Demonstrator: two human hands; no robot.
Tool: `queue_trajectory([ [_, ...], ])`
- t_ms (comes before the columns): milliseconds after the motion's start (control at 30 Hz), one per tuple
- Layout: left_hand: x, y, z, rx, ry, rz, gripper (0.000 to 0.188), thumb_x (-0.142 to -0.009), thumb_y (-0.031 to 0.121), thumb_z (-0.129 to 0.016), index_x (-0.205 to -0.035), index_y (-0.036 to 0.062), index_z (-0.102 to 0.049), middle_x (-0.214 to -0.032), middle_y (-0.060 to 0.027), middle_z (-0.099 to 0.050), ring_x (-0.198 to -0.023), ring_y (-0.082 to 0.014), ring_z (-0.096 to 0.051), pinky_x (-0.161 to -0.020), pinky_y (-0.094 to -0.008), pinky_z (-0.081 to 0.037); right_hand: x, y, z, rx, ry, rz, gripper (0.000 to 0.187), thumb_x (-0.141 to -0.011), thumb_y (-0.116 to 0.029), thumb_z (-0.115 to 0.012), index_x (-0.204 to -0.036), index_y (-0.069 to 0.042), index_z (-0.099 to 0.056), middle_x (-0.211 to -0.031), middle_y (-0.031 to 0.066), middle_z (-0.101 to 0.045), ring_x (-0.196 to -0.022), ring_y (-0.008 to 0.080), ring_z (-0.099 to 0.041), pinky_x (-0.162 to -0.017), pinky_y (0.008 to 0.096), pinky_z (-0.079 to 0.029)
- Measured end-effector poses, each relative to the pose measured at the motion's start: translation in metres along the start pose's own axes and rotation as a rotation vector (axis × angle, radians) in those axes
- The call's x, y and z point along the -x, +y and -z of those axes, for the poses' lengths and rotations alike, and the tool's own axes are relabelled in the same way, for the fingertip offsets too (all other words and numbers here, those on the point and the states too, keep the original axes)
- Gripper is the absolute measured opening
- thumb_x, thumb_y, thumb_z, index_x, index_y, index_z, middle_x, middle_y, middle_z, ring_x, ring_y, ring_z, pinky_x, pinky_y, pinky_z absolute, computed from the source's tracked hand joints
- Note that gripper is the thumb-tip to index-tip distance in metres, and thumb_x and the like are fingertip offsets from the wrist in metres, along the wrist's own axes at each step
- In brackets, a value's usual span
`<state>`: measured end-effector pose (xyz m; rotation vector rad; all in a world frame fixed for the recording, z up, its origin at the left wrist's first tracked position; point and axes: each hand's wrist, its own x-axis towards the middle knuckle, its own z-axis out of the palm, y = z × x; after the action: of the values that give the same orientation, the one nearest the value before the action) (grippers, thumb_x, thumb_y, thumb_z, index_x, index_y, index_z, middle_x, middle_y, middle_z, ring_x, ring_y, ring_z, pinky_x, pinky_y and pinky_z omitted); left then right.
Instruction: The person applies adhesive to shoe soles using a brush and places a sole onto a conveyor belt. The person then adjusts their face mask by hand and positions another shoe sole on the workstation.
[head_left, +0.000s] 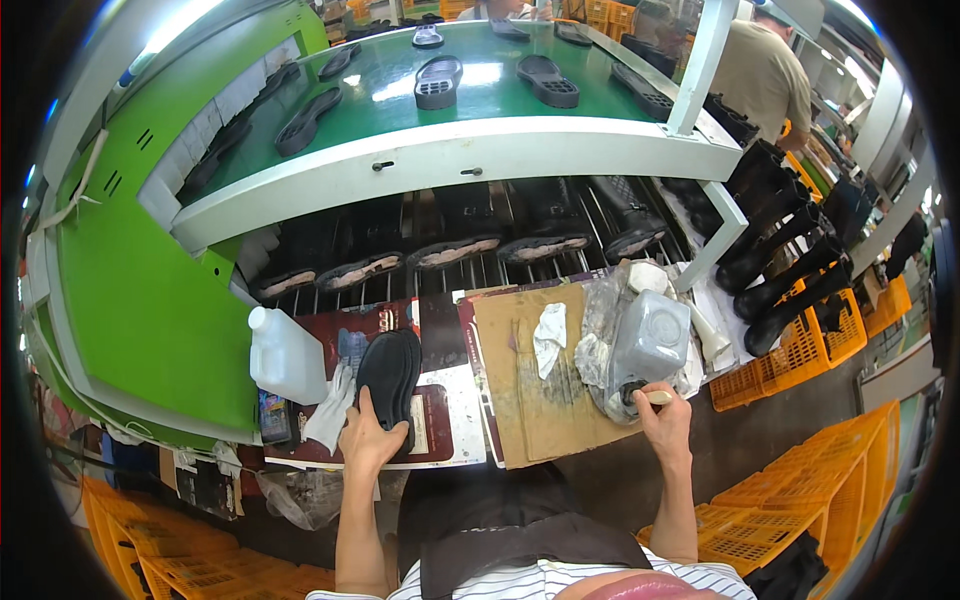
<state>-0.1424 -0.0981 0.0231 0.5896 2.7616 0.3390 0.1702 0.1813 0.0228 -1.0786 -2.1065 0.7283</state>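
Left hand (pixel 372 437) grips the near end of 1 black sole (pixel 390 372); 1 white jug (pixel 287 357) sits farther left. Right hand (pixel 665 422) pinches a pale handle (pixel 658 398) at a clear container's (pixel 652 335) near end. 1 white cloth (pixel 549 340) lies on brown cardboard (pixel 545 425) between hands.

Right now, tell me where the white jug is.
In the head view, the white jug is at left, beside the green machine and left of the black sole in the left hand.
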Motion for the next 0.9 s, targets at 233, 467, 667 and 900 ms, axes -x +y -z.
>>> queue_trajectory([
  [233,0.007,0.001,0.003,0.088,0.071,0.021,0.086,-0.069,0.034,-0.066,-0.144,0.0066,-0.035,-0.116,-0.0280,-0.055,-0.100,-0.0453,-0.060,-0.088,-0.0474,-0.048,0.001,-0.001,0.002,-0.011,-0.011,-0.031,0.013,-0.082,-0.012,-0.072,-0.083,-0.002,-0.063,-0.061,0.0082,-0.059,-0.051,0.0142,-0.053,-0.052,0.0281,-0.044],
  [467,0.007,-0.001,0.002,0.022,-0.003,0.005,0.087,-0.072,0.040,-0.066,-0.146,0.0078,-0.033,-0.117,-0.0281,-0.054,-0.101,-0.0451,-0.060,-0.090,-0.0469,-0.048,0.002,-0.001,0.009,-0.038,-0.004,-0.027,0.013,-0.083,-0.012,-0.072,-0.083,-0.002,-0.064,-0.061,0.0081,-0.060,-0.053,0.0136,-0.055,-0.053,0.0281,-0.045],
  [667,0.004,0.002,-0.003,-0.018,-0.055,0.007,0.089,-0.076,0.046,-0.066,-0.147,0.0055,-0.030,-0.120,-0.0309,-0.051,-0.102,-0.0467,-0.059,-0.090,-0.0477,-0.048,0.003,0.001,0.007,-0.084,0.039,-0.018,0.014,-0.083,-0.011,-0.072,-0.082,0.000,-0.063,-0.061,0.0071,-0.060,-0.054,0.0126,-0.056,-0.054,0.0272,-0.046],
  [900,0.006,-0.002,-0.010,0.016,0.025,-0.013,0.087,-0.077,0.049,-0.064,-0.145,0.0062,-0.033,-0.113,-0.0308,-0.055,-0.102,-0.0466,-0.058,-0.089,-0.0479,-0.047,0.000,0.007,0.011,-0.076,0.055,-0.015,0.013,-0.084,-0.011,-0.070,-0.082,0.000,-0.063,-0.061,0.0065,-0.060,-0.054,0.0128,-0.055,-0.054,0.0281,-0.045],
])
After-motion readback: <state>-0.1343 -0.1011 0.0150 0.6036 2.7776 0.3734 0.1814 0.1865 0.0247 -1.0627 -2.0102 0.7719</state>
